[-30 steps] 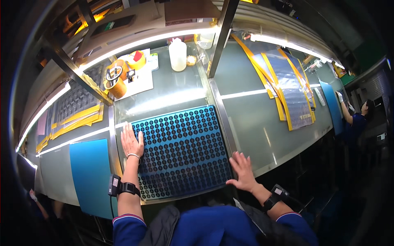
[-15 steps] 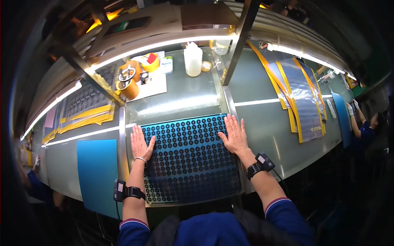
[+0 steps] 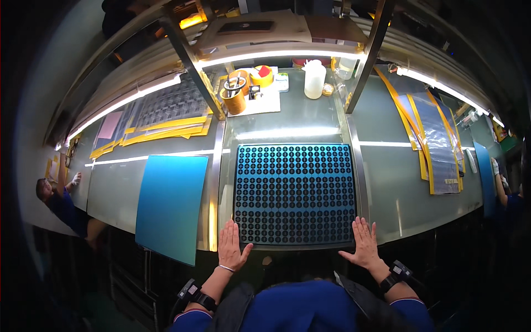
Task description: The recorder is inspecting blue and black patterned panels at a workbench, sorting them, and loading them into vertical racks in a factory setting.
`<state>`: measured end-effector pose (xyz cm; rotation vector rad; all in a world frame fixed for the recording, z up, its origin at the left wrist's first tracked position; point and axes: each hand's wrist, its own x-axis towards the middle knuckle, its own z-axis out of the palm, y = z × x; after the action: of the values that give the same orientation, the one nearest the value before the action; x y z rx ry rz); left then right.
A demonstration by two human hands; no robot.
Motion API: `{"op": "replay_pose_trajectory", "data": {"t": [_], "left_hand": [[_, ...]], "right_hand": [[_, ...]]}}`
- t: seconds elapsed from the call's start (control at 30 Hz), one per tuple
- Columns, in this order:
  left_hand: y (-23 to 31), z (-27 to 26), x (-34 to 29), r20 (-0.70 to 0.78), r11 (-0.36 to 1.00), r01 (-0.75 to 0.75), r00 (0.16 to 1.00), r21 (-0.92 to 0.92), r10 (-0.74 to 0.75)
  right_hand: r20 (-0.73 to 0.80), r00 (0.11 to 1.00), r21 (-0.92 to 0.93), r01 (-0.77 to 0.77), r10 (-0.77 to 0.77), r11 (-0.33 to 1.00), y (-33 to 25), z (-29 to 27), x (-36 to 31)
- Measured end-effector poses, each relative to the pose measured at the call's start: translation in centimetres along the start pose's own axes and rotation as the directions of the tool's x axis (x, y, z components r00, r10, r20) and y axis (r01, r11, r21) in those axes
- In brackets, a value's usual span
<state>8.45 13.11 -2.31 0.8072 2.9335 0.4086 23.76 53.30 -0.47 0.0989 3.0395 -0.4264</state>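
Note:
A blue sheet printed with rows of black round marks lies flat on the glass-topped table in front of me. At its near left corner is my left hand, fingers stretched out and thumb spread away. My right hand is by the near right corner, likewise open with the thumb out. Each hand is at the sheet's side edge, and neither grips anything. Whether the fingertips touch the edge I cannot tell.
A plain blue sheet overhangs the table front on the left. Behind stand tape rolls, a tool cup and a white bottle. Yellow-edged films lie right, more films left. Metal posts rise behind; co-workers are at both sides.
Both hands have slid back toward me along the sheet's sides, from its far part to its near corners. The view has shifted, so the table sits farther right in the picture.

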Motion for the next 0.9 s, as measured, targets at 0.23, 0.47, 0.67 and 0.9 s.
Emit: {"op": "replay_pose_trajectory", "data": {"t": [0.23, 0.47, 0.67, 0.9], "left_hand": [[-1.6, -1.1, -3.0, -0.069, 0.994, -0.090, 0.993, 0.061, 0.094], [-7.9, -2.7, -4.6, -0.397, 0.930, 0.130, 0.877, -0.343, -0.269], [-10.4, -4.4, -12.7, -0.259, 0.990, 0.083, 0.964, 0.114, -0.051], [-14.9, -1.9, -12.5, -0.406, 0.950, 0.188, 0.911, 0.248, -0.074]], "right_hand": [[-0.225, 0.918, -0.164, 0.294, -0.326, 0.942, 3.1, 6.8, -5.9], [-0.520, 0.706, 0.015, 0.570, -0.480, 0.822, 0.7, -4.6, 1.7], [-0.883, 0.366, 0.462, 0.568, 0.294, 0.681, -1.7, -14.8, 12.2], [-0.467, 0.573, 0.328, -0.595, 0.674, 0.734, 8.1, -0.1, 20.3]]}}
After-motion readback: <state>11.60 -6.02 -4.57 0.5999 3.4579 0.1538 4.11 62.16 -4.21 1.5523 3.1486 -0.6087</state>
